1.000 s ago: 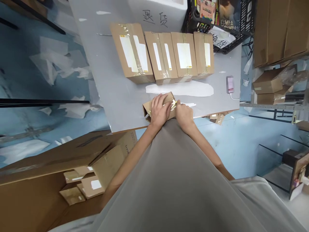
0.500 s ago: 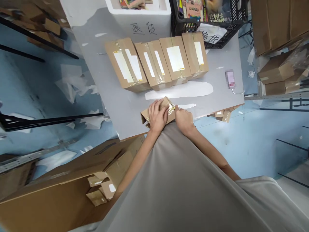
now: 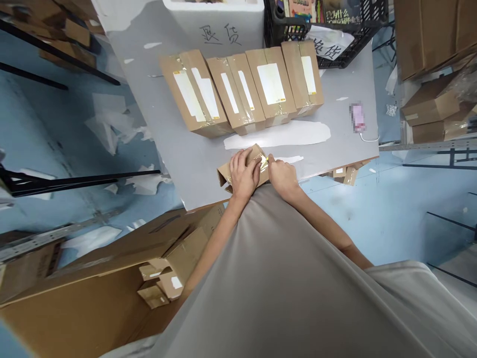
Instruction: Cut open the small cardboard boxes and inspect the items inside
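A small cardboard box (image 3: 224, 175) with shiny clear tape lies at the table's near edge, close against my grey clothing. Across its top, my left hand (image 3: 244, 174) presses with curled fingers and holds it down; the box's left end has a loose flap and a dark gap. My right hand (image 3: 282, 175) is closed in a fist at the box's right end. From that fist a bit of a small yellow tool (image 3: 267, 159) pokes out against the taped edge; the rest is hidden in the fingers.
Several taped, labelled boxes (image 3: 271, 82) stand in a row beyond my hands. Behind them are a white foam bin (image 3: 219, 30) and a black crate (image 3: 357, 42) of books. A phone with a cable (image 3: 358, 118) lies right. A large open carton (image 3: 93, 293) stands lower left.
The table's contents sit slightly higher in the picture, as the view has tilted a little. Both hands stay on the small box, the right fist shifted only slightly.
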### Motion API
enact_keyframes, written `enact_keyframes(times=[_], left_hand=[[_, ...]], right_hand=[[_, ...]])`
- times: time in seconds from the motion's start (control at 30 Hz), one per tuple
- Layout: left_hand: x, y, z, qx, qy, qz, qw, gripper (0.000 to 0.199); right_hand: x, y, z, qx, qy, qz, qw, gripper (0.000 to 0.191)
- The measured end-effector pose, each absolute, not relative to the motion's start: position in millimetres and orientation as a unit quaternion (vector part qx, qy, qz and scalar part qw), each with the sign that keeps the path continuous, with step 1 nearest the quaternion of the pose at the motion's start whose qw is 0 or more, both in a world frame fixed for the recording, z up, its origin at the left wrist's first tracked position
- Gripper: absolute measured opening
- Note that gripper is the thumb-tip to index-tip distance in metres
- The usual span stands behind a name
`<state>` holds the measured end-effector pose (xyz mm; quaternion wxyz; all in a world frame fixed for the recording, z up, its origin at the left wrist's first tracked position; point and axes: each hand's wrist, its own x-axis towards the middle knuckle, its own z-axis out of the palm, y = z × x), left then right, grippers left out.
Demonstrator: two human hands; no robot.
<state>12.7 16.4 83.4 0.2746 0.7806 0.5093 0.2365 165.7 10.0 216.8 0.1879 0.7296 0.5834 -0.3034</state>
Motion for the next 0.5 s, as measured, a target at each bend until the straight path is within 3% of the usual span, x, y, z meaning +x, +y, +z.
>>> enact_keyframes(times=[0.3, 0.5], left_hand=[[12, 21, 86, 0.758, 0.51, 0.22, 0.344, 0.031], [13, 21, 84, 0.763, 0.502, 0.238, 0.331, 0.034]], right_hand=[[158, 12, 218, 0.739, 0.577, -0.292, 0.188, 0.053], [153, 11, 218, 0.758, 0.545, -0.287, 0.215, 0.054]])
